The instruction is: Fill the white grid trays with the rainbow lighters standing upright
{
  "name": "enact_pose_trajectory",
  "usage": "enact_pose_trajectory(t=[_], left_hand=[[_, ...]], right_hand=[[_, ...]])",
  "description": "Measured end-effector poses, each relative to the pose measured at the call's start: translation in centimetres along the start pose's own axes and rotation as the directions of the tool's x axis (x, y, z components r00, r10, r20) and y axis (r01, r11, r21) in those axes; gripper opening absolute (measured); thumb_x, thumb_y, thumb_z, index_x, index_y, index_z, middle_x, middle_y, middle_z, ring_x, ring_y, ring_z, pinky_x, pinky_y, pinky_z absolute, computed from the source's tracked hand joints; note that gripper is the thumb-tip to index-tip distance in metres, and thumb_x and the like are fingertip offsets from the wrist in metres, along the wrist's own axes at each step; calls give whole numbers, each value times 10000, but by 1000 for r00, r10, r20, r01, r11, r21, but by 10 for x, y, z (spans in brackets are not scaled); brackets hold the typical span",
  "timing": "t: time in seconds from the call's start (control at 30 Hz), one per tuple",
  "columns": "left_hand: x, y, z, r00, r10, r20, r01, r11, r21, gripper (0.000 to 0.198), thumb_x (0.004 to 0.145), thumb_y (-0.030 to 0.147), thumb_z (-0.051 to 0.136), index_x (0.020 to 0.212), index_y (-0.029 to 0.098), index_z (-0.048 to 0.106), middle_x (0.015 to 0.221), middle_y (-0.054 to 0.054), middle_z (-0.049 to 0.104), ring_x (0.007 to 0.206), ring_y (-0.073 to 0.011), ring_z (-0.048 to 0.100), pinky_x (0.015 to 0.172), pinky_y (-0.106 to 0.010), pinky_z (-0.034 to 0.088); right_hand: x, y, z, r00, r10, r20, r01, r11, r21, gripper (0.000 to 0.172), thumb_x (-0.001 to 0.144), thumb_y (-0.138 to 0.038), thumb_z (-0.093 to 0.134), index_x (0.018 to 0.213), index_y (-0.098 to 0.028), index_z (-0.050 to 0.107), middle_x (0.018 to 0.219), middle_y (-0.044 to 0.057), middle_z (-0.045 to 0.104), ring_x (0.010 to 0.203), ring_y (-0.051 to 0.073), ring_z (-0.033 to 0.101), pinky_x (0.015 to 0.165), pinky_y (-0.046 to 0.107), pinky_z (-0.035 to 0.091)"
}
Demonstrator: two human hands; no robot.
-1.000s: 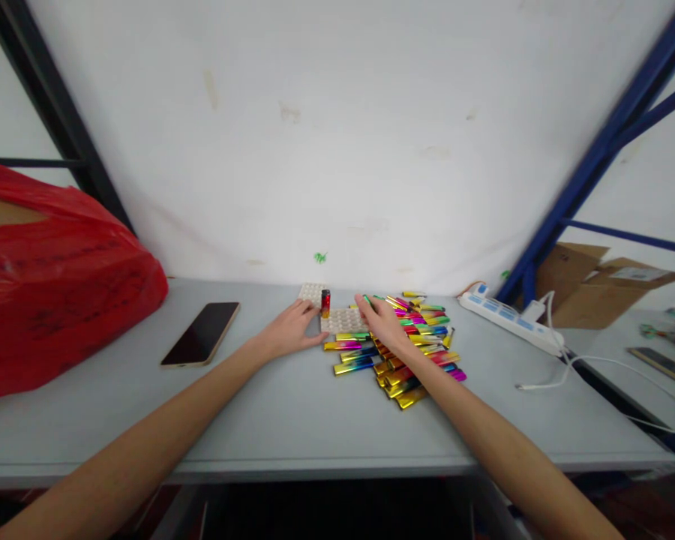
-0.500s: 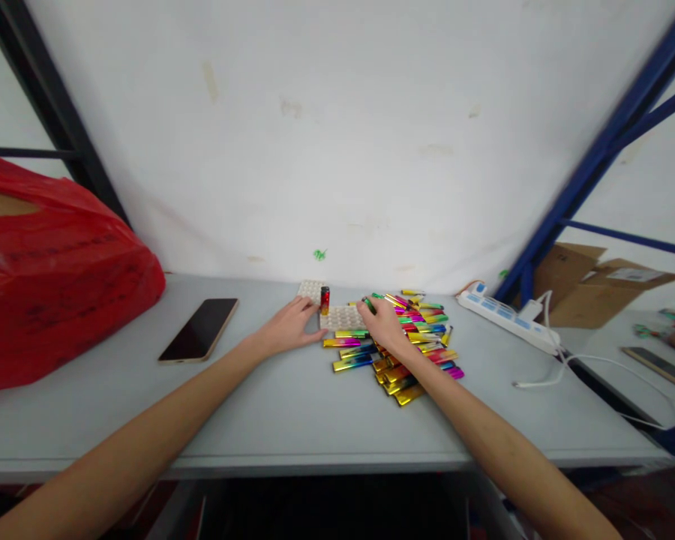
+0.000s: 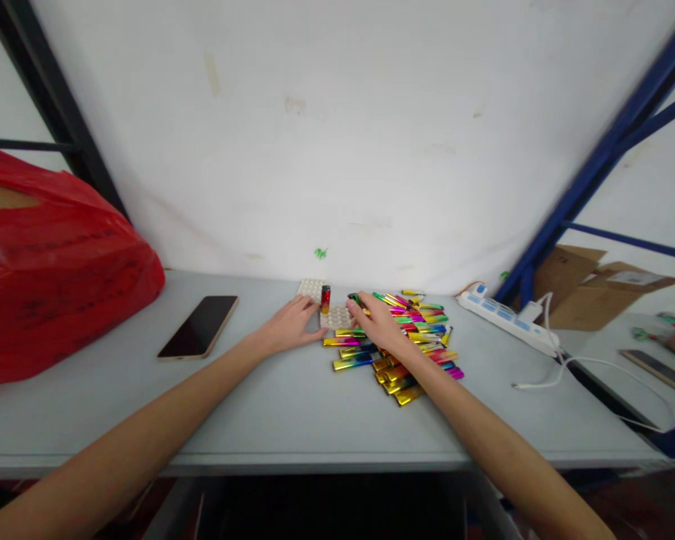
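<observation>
A pale, knobbly tray [image 3: 331, 319] lies near the back of the table, with a red-and-gold lighter [image 3: 325, 300] standing upright on it. My left hand [image 3: 292, 326] rests at the tray's left side, thumb and fingers apart, with its fingertips close beside the standing lighter. In my right hand [image 3: 376, 322], the fingers pinch a lighter [image 3: 355, 299] with a dark and green end, held over the tray's right part; the rest of it is hidden. Under and around my right wrist spreads a pile of shiny multicoloured lighters [image 3: 397, 375].
A second pale tray [image 3: 310, 288] lies behind the first, by the wall. At left are a phone [image 3: 199, 328] and a red plastic bag [image 3: 61, 277]. To the right are a white power strip [image 3: 509, 322] with a cable and cardboard boxes [image 3: 596, 289].
My right hand has moved slightly left with the lighter, from the edge of the pile to over the tray. My left hand and the standing lighter have stayed in place.
</observation>
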State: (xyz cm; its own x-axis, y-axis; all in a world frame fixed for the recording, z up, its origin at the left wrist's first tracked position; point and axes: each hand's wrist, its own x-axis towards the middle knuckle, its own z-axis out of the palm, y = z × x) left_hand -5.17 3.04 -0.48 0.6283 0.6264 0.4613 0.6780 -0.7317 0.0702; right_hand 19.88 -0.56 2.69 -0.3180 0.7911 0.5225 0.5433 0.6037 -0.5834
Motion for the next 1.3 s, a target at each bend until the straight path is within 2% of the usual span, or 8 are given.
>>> enact_pose_trajectory(t=[0.1,0.17,0.33,0.47,0.77,1.0,1.13,1.3], left_hand=[[0,1,0,1000,4,2,-4,1000,18,472,960,517,651,1236,136,687,1135,-157,660,1116,-336,625,1048,-471,518],[0,2,0,1000,5,10,-5,1000,30,485,970,517,639,1236,114,682,1139,-169,657,1122,-342,621,1050,-477,518],[0,2,0,1000,4,4,-4,1000,15,456,956,498,658,1242,143,672,1140,-155,657,1129,-340,616,1056,-479,514],[0,2,-1,1000,0,14,0,1000,9,465,951,484,660,1270,145,659,1152,-155,651,1130,-339,611,1057,-479,510],[0,0,0,1000,-1,20,1,1000,-8,457,939,505,673,1247,169,678,1137,-141,651,1133,-338,601,1063,-476,498],[0,-2,1,1000,-10,27,10,1000,13,445,932,514,686,1203,162,697,1123,-142,645,1130,-341,599,1074,-473,491],[1,-1,1,999,-16,29,16,1000,23,449,934,517,679,1214,167,692,1129,-140,647,1123,-333,604,1065,-468,500],[1,1,0,999,-24,30,24,1000,18,492,944,537,649,1231,139,685,1149,-166,649,1138,-350,602,1080,-491,497]], right_hand=[[5,-1,-1,993,-115,12,115,976,-183,422,1075,-500,492,753,-227,495,780,26,597,742,173,569,700,281,428],[8,0,0,991,-125,47,133,958,-256,429,1081,-484,503,740,-224,504,713,9,583,688,167,548,693,282,402],[16,6,10,995,-82,63,95,964,-249,337,1082,-402,545,803,-213,555,726,17,657,668,170,585,672,273,370],[22,9,20,989,-58,138,89,969,-228,274,1077,-342,568,842,-201,590,755,20,681,686,165,597,669,267,356],[39,5,24,950,-60,306,169,924,-344,172,1095,-302,540,1029,-162,614,957,112,744,870,212,680,761,288,422],[44,-6,29,950,-3,314,169,846,-505,343,1103,-442,489,1195,-144,634,1112,188,754,959,275,725,776,315,462],[40,-8,19,948,10,318,172,826,-536,311,1081,-428,548,1101,-153,693,1036,166,763,906,259,721,772,311,455],[25,2,-14,922,-67,381,217,905,-366,158,1037,-299,642,1014,-169,728,886,72,750,794,191,670,748,280,440]])
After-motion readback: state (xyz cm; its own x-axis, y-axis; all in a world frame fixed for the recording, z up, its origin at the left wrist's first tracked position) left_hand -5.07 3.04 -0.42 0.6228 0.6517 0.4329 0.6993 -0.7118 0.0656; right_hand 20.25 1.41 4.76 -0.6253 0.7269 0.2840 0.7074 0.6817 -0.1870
